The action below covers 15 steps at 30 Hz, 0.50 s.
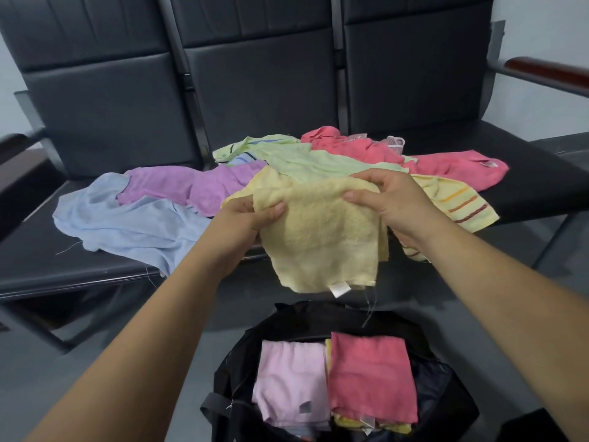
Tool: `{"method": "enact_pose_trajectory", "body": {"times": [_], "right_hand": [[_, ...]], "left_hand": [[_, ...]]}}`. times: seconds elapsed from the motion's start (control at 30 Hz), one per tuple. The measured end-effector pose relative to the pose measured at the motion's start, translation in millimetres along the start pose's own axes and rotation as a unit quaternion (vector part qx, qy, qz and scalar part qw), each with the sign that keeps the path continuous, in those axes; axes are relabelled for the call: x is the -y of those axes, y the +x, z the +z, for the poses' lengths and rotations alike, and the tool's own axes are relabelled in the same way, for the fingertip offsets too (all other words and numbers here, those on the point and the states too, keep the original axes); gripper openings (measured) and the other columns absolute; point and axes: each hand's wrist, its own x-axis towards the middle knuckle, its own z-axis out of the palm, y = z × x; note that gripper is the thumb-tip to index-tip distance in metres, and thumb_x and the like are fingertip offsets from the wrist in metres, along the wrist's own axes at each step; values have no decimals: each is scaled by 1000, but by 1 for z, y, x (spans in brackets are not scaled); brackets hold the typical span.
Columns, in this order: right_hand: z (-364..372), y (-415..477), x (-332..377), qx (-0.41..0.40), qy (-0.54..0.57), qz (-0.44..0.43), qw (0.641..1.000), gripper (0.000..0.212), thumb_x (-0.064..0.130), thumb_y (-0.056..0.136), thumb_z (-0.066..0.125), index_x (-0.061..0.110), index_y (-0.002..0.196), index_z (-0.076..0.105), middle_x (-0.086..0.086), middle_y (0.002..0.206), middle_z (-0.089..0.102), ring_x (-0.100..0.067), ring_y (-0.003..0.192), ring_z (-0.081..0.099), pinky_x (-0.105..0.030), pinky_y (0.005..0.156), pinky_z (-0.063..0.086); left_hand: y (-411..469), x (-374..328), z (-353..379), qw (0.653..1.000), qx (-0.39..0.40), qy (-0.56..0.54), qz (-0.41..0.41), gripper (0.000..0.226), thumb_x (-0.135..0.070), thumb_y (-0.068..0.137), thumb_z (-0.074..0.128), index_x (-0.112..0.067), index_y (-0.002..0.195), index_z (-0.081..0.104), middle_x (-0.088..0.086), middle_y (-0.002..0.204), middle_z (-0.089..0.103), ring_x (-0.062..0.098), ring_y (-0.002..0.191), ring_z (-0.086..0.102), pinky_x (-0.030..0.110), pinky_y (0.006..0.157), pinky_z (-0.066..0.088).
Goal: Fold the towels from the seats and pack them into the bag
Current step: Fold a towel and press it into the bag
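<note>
Both the left hand (251,218) and the right hand (385,202) pinched the folded yellow towel (322,244); next it likely needed lowering into the bag (318,317).

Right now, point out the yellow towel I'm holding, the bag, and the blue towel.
yellow towel (322,237), head view, middle of cloth
bag (318,320), head view, far rim
blue towel (127,224), head view, flat middle
</note>
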Motion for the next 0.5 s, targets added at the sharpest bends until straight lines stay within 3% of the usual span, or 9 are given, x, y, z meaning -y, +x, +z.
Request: {"method": "enact_pose_trajectory", "body": {"times": [0.13, 0.23, 0.37, 0.43, 0.5], "right_hand": [[1, 1, 2, -41, 11, -7, 999, 22, 9, 86, 79, 14, 106, 74, -3, 97, 77, -17, 90, 73, -32, 82, 60], [4, -1, 4, -22, 97, 35, 994, 16, 7, 87, 77, 15, 101, 72, -3, 89, 75, -19, 80, 72, -33, 67, 58], [3, 3, 6, -25, 229, 85, 969, 20, 5, 88, 75, 14, 106, 70, -6, 90, 76, -20, 83, 74, -32, 65, 60], [0, 4, 9, 14, 300, 95, 949, 30, 6, 87, 73, 15, 116, 66, -6, 96, 78, -21, 93, 75, -34, 72, 62], [-4, 3, 11, 86, 319, 111, 937, 53, 1, 80, 73, 21, 128, 60, -12, 113, 76, -24, 106, 73, -37, 80, 62]], "left_hand": [[1, -1, 0, 998, -49, 23, 19, 18, -28, 95, 69, -16, 105, 76, 4, 102, 79, 19, 93, 75, 38, 80, 56], [0, 0, 2, 997, -61, 28, 24, 21, -31, 96, 68, -16, 108, 76, 3, 104, 79, 22, 97, 75, 40, 84, 58], [2, 3, 7, 997, -76, 1, 20, 25, -34, 97, 67, -15, 112, 73, 3, 108, 78, 25, 102, 74, 45, 87, 58], [3, 5, 10, 996, -87, -14, 13, 31, -39, 97, 67, -16, 117, 72, 2, 111, 77, 26, 106, 73, 46, 90, 57], [3, 5, 12, 995, -98, -28, 10, 37, -43, 95, 68, -14, 118, 71, 5, 112, 77, 28, 107, 73, 48, 92, 56]]}}
